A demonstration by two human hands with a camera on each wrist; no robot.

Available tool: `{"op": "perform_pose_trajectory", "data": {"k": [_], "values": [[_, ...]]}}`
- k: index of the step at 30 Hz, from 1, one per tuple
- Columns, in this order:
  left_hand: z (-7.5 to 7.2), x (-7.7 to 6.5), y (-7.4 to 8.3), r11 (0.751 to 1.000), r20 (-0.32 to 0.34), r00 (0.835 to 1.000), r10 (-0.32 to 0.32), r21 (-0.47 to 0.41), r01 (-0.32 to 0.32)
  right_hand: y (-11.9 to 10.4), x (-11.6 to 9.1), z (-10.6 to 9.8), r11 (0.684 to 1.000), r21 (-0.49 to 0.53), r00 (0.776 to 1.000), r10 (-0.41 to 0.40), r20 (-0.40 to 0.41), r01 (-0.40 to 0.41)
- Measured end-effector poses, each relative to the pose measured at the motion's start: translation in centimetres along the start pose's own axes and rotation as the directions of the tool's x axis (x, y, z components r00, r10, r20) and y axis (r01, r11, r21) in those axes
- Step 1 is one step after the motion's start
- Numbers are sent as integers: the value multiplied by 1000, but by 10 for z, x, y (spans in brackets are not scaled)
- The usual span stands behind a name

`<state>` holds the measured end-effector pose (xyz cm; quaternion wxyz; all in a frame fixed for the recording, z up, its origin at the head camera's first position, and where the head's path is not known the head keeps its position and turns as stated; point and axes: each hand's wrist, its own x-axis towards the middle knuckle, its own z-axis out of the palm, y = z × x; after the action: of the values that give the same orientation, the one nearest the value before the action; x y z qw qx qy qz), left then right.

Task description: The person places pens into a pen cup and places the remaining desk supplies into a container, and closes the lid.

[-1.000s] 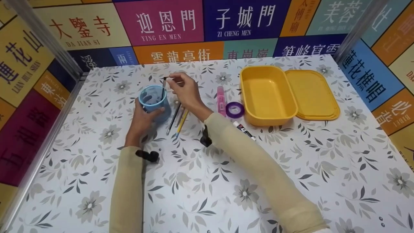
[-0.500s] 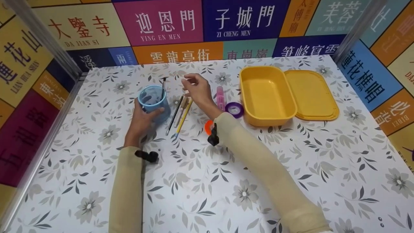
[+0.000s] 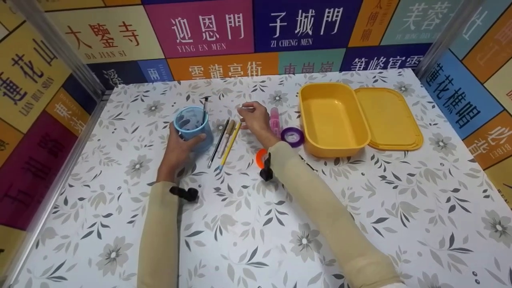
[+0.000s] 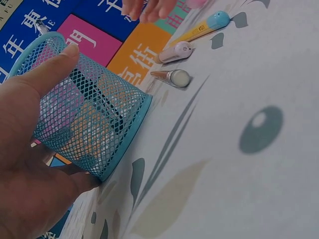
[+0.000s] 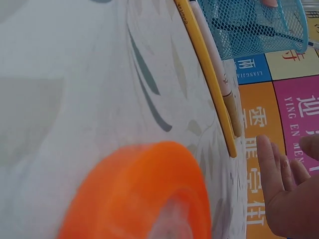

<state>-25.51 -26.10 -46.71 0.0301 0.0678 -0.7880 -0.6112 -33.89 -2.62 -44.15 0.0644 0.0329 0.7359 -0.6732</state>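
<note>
My left hand point(image 3: 176, 154) grips a light blue mesh pen cup point(image 3: 203, 140), thumb on the near side and fingers around the far side. One slim dark pen point(image 3: 205, 107) leans in it, its end above the rim; the left wrist view shows its dark length through the mesh. My right hand point(image 3: 257, 121) hovers with nothing in its fingers, to the right of three writing tools on the table. These are a black-and-silver pen point(image 3: 218, 145), a pale pen with a brown cap point(image 3: 229, 130) and a yellow pencil point(image 3: 231, 148) with a blue end.
An orange tape roll point(image 3: 261, 158) lies beside my right wrist. Farther right are a pink tube point(image 3: 275, 120), a purple tape roll point(image 3: 293, 137), and an open yellow box point(image 3: 336, 144) with its lid point(image 3: 394, 120) alongside. My sleeve mostly hides a black-and-white item.
My right hand has let go of the dark pen in the cup and moved right, past the writing tools. The orange tape roll has come into sight. My left hand keeps its grip.
</note>
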Motion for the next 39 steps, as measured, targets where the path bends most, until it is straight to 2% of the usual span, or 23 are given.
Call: {"op": "perform_pose_trajectory", "data": {"k": [3, 7, 11, 17, 19, 24, 35, 39], "values": [[0, 0, -1, 1000, -2, 1000, -15, 1, 15, 7, 3, 3, 999, -33, 999, 40, -28, -41], [1, 0, 0, 999, -3, 999, -33, -6, 33, 14, 6, 8, 986, -128, 993, 99, -67, -107], [0, -2, 3, 999, 0, 999, -51, -15, 51, 18, 8, 10, 967, -214, 990, 129, -62, -139], [1, -17, 24, 998, 13, 998, -54, -29, 54, 17, 10, 11, 945, -304, 993, 110, -41, -118], [1, -14, 20, 999, 11, 999, -48, -22, 48, 16, 11, 11, 939, -321, 993, 114, -40, -121], [0, 0, -2, 1000, -3, 1000, -24, -20, 24, 15, 12, 12, 927, -358, 993, 108, -40, -115], [0, 1, -1, 998, -17, 998, -54, -23, 53, 10, 8, 12, 885, -458, 996, 85, -13, -82], [1, 0, 1, 999, -20, 999, -51, -16, 50, 9, 5, 12, 863, -503, 999, 44, -20, -48]]}}
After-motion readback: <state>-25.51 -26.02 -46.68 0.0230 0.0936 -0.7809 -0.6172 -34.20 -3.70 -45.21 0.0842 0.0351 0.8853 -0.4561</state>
